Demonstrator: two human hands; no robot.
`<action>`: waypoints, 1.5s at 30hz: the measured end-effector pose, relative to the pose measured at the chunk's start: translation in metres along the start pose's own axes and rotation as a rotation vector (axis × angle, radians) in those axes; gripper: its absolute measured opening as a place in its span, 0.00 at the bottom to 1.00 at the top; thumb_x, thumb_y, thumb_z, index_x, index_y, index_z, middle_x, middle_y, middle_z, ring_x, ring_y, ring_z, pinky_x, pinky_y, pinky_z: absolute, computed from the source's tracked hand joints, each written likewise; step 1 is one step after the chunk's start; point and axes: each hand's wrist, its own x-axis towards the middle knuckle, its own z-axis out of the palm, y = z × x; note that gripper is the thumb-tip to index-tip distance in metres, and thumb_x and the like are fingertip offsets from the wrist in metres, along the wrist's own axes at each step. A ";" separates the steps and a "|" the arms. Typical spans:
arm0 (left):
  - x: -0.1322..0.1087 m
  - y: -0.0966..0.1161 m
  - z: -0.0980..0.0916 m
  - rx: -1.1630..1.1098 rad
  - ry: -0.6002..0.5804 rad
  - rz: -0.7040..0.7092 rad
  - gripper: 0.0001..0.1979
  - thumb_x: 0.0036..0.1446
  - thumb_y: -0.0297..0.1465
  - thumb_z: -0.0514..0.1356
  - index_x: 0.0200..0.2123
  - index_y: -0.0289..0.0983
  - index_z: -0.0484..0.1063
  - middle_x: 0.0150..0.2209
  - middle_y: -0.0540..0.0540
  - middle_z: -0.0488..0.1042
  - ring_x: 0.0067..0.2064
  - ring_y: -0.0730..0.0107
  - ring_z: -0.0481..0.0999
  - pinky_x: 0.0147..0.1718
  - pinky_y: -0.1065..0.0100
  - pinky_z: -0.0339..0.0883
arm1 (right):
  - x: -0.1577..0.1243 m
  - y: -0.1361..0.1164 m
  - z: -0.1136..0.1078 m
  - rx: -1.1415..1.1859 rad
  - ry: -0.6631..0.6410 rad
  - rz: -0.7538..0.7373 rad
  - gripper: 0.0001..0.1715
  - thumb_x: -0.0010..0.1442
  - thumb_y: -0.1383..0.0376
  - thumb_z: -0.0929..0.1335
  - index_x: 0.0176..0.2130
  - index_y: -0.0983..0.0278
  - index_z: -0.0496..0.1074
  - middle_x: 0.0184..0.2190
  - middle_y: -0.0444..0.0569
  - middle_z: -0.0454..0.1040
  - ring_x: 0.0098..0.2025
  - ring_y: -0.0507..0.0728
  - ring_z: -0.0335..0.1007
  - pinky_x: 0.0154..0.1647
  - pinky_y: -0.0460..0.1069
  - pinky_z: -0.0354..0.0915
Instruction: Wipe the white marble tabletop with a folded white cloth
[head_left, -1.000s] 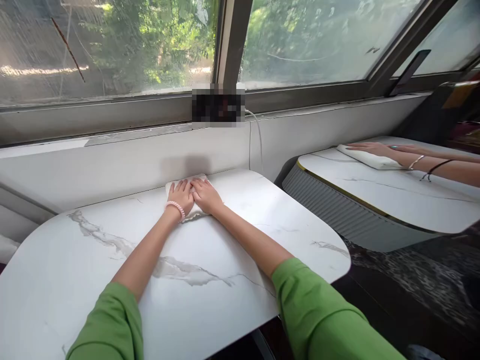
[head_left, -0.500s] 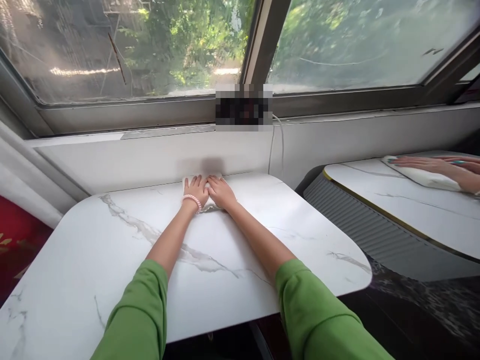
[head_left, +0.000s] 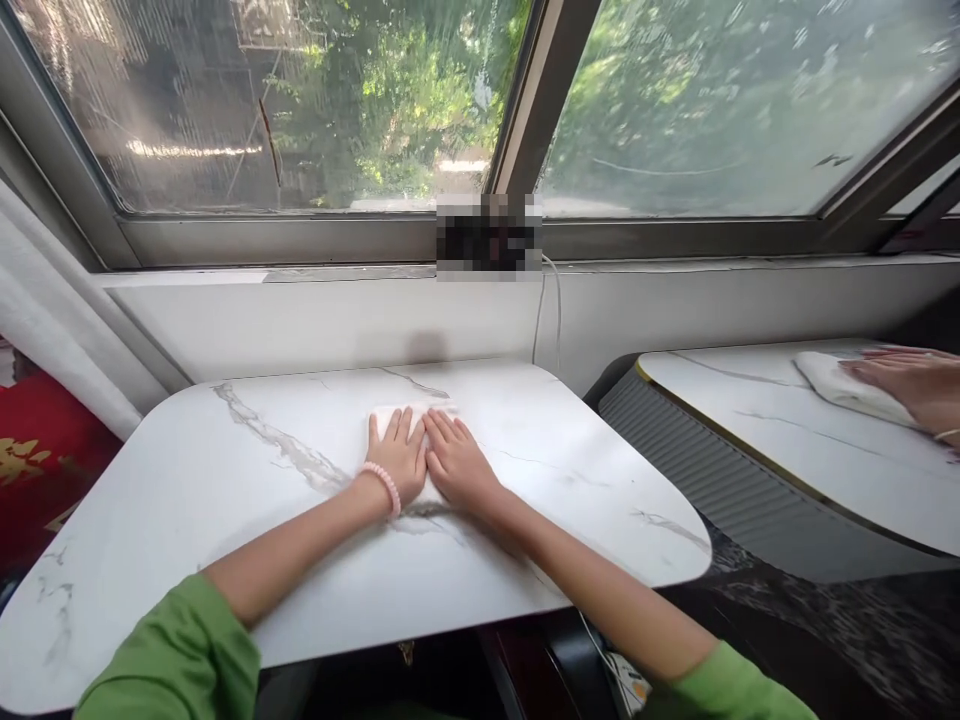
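A white cloth [head_left: 382, 418] lies flat near the middle of a white marble-patterned table [head_left: 300, 580]. My left hand [head_left: 400, 455], with a pink beaded bracelet at the wrist, rests palm down on its left part, fingers spread. Beside it my right hand [head_left: 457, 460] presses flat on the cloth's right part, fingers stretched forward and thumb side close to the left hand. Most of the cloth is hidden under both hands.
A second marble-patterned table [head_left: 765, 400] stands at the right, where another person's hand [head_left: 907, 380] lies on a white cloth [head_left: 840, 385]. Behind are a low wall and windows. A pale curtain [head_left: 60, 290] and red fabric [head_left: 45, 460] are at the left.
Both my hands and the cloth have moved from the table's far edge back toward me. The view has shifted slightly. The other person's hand and cloth sit a little differently.
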 end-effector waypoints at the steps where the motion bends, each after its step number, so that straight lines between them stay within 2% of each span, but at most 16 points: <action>1: -0.015 0.005 -0.001 0.007 0.012 0.014 0.26 0.65 0.33 0.41 0.64 0.33 0.53 0.66 0.38 0.49 0.66 0.54 0.46 0.60 0.39 0.37 | -0.015 -0.005 -0.003 -0.016 0.009 -0.029 0.32 0.61 0.67 0.54 0.62 0.78 0.56 0.64 0.59 0.54 0.65 0.62 0.47 0.64 0.58 0.47; 4: -0.056 0.022 -0.008 0.030 0.031 0.087 0.26 0.64 0.35 0.42 0.63 0.32 0.54 0.65 0.36 0.51 0.66 0.51 0.48 0.60 0.38 0.40 | -0.058 -0.016 -0.010 -0.059 0.059 -0.123 0.31 0.62 0.66 0.55 0.60 0.77 0.59 0.61 0.60 0.59 0.63 0.65 0.51 0.62 0.60 0.51; 7: -0.083 0.033 -0.016 0.053 0.056 0.157 0.28 0.63 0.36 0.44 0.63 0.29 0.55 0.64 0.33 0.52 0.65 0.47 0.48 0.60 0.40 0.41 | -0.090 -0.024 -0.013 -0.098 0.115 -0.183 0.31 0.61 0.66 0.56 0.61 0.76 0.60 0.62 0.59 0.58 0.64 0.65 0.50 0.61 0.60 0.52; 10: -0.092 0.037 -0.021 0.059 0.058 0.203 0.28 0.63 0.37 0.44 0.63 0.27 0.55 0.64 0.32 0.53 0.65 0.45 0.49 0.60 0.42 0.43 | -0.103 -0.028 -0.012 -0.149 0.160 -0.206 0.31 0.60 0.68 0.57 0.61 0.77 0.58 0.63 0.61 0.56 0.65 0.66 0.47 0.61 0.62 0.52; 13: -0.088 0.033 -0.021 0.037 0.052 0.217 0.28 0.63 0.37 0.44 0.62 0.28 0.55 0.64 0.33 0.53 0.65 0.47 0.50 0.60 0.42 0.43 | -0.100 -0.028 -0.011 -0.175 0.177 -0.232 0.32 0.60 0.69 0.56 0.61 0.79 0.56 0.63 0.63 0.54 0.66 0.67 0.43 0.62 0.63 0.50; 16: -0.075 0.021 -0.017 -0.010 0.038 0.204 0.27 0.62 0.36 0.45 0.62 0.29 0.56 0.64 0.35 0.54 0.65 0.49 0.52 0.60 0.45 0.45 | -0.082 -0.024 -0.009 -0.169 0.171 -0.246 0.32 0.60 0.69 0.57 0.61 0.80 0.55 0.64 0.66 0.49 0.67 0.69 0.36 0.63 0.67 0.44; 19: -0.055 -0.003 -0.013 -0.032 0.010 0.138 0.27 0.61 0.34 0.47 0.62 0.31 0.56 0.64 0.36 0.55 0.64 0.51 0.54 0.60 0.47 0.47 | -0.046 -0.021 -0.003 -0.109 0.120 -0.234 0.32 0.61 0.66 0.57 0.62 0.78 0.55 0.65 0.66 0.48 0.67 0.69 0.35 0.63 0.70 0.39; 23: -0.014 -0.051 -0.011 -0.020 -0.028 0.035 0.26 0.59 0.29 0.47 0.61 0.32 0.57 0.63 0.36 0.56 0.64 0.54 0.54 0.61 0.47 0.46 | 0.021 -0.030 0.010 0.052 0.036 -0.136 0.31 0.62 0.67 0.55 0.62 0.74 0.55 0.65 0.62 0.50 0.67 0.64 0.39 0.65 0.64 0.38; 26: 0.018 -0.094 -0.010 -0.023 -0.050 0.007 0.24 0.59 0.26 0.47 0.59 0.33 0.59 0.63 0.37 0.56 0.64 0.56 0.54 0.61 0.47 0.46 | 0.072 -0.046 0.019 0.163 0.034 -0.045 0.30 0.62 0.67 0.55 0.62 0.75 0.56 0.65 0.62 0.50 0.67 0.63 0.39 0.66 0.61 0.36; 29: 0.042 -0.131 -0.004 -0.034 0.000 -0.065 0.23 0.59 0.24 0.45 0.58 0.36 0.59 0.64 0.40 0.56 0.65 0.60 0.53 0.62 0.48 0.43 | 0.114 -0.060 0.024 0.236 0.064 -0.003 0.29 0.63 0.66 0.55 0.61 0.74 0.57 0.64 0.62 0.52 0.67 0.61 0.40 0.66 0.60 0.34; 32: 0.053 -0.154 0.004 -0.049 0.052 -0.129 0.22 0.62 0.26 0.43 0.59 0.38 0.59 0.64 0.42 0.56 0.64 0.63 0.53 0.63 0.51 0.42 | 0.140 -0.066 0.029 0.270 0.075 -0.020 0.28 0.63 0.66 0.55 0.61 0.72 0.57 0.64 0.60 0.53 0.67 0.59 0.40 0.66 0.58 0.33; 38: 0.054 -0.162 0.010 -0.061 0.074 -0.172 0.23 0.63 0.30 0.44 0.61 0.36 0.56 0.64 0.41 0.56 0.65 0.62 0.52 0.63 0.52 0.40 | 0.150 -0.063 0.033 0.264 0.034 -0.057 0.31 0.64 0.65 0.54 0.63 0.73 0.53 0.65 0.59 0.49 0.67 0.59 0.39 0.66 0.57 0.31; 42: 0.044 -0.155 0.006 -0.005 0.061 -0.136 0.23 0.63 0.29 0.44 0.61 0.33 0.56 0.64 0.40 0.56 0.65 0.61 0.52 0.63 0.50 0.41 | 0.135 -0.068 0.028 0.223 0.012 -0.068 0.31 0.65 0.64 0.53 0.64 0.75 0.51 0.65 0.62 0.50 0.67 0.60 0.39 0.65 0.58 0.32; 45: 0.024 -0.143 0.002 0.039 0.069 -0.112 0.24 0.63 0.28 0.43 0.61 0.30 0.57 0.63 0.38 0.56 0.65 0.60 0.53 0.63 0.50 0.42 | 0.114 -0.076 0.020 0.177 0.011 -0.085 0.32 0.65 0.64 0.53 0.64 0.76 0.52 0.64 0.64 0.50 0.67 0.63 0.40 0.64 0.60 0.35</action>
